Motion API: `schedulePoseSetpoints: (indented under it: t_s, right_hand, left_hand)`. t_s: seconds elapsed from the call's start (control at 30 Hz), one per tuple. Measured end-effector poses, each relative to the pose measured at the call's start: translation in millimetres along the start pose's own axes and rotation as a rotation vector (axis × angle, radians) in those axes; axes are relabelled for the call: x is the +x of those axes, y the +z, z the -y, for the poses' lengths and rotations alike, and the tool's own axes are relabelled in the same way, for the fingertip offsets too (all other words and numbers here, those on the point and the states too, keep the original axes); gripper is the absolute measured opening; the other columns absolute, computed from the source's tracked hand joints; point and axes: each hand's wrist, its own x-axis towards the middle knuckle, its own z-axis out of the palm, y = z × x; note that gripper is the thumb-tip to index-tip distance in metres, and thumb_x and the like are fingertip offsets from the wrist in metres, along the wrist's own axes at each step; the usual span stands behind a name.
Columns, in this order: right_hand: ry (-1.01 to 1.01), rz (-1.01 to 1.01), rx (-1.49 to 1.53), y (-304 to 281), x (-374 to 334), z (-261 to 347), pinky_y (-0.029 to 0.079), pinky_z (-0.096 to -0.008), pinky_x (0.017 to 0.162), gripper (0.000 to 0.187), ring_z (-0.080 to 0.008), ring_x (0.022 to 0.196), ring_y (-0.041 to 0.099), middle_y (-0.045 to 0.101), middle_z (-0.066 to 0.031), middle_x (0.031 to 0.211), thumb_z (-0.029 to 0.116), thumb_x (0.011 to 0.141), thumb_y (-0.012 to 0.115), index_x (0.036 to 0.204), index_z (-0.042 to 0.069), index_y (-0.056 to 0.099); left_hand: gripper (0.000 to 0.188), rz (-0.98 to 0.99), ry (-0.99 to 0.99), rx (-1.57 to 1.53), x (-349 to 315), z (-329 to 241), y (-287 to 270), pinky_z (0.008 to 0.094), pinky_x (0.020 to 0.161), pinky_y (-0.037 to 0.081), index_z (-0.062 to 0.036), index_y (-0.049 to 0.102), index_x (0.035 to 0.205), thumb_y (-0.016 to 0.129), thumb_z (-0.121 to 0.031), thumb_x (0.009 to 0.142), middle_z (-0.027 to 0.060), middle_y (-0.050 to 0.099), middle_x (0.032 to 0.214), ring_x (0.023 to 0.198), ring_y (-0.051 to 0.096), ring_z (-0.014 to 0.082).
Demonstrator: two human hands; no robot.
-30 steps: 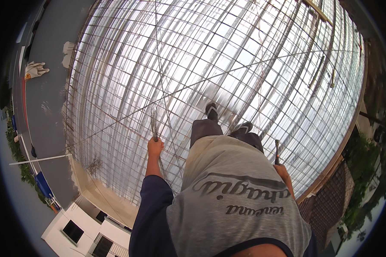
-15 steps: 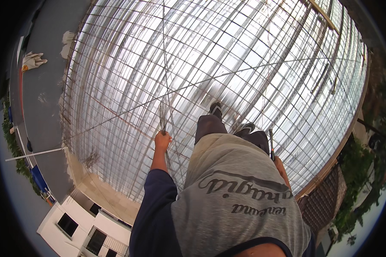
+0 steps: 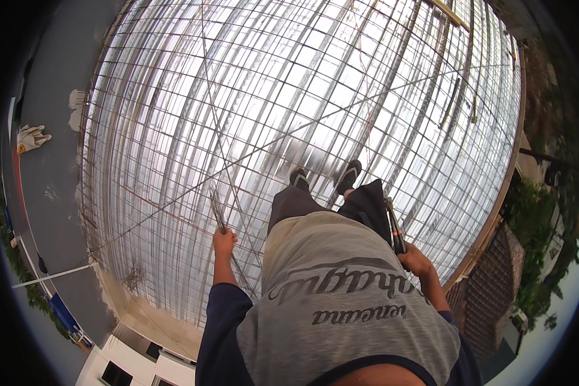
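My left hand is closed around a bundle of thin tie wires. The wires fan out ahead of the fist, and loose ends trail back beneath the forearm. On the other side, my right hand grips a pair of pincers by dark handles with orange marks. Their head points forward, beside my right trouser leg. Both hands are at hip height, above a rebar mesh laid over shiny corrugated metal decking.
My feet in dark flip-flops stand on the mesh. Long bars cross it diagonally. A wooden strip lies at the far right. A grey wall top runs along the left, with a pale cloth on it. A tiled roof stands beyond the right edge.
My right hand has come further into view with the pincers. My left hand with the wires appears lower and further left as the view shifts. My feet have stepped to new places.
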Motion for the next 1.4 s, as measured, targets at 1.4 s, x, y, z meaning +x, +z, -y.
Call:
schedulePoseSetpoints:
  t_s: [1.4]
  right_hand:
    - [-0.518,-0.108,-1.064,-78,407,36,0.05,-0.0448,0.076,0.043,-0.034,0.091,0.062,0.062,-0.0171,0.091,0.037,0.075,0.068,0.098,0.004,0.053]
  left_hand:
    - [0.027,-0.574,0.584,0.756,100,-274,102,0.0429,0.072,0.05,-0.0043,0.063,0.101,0.065,-0.018,0.079,0.017,0.068,0.084,0.081,0.065,0.0353]
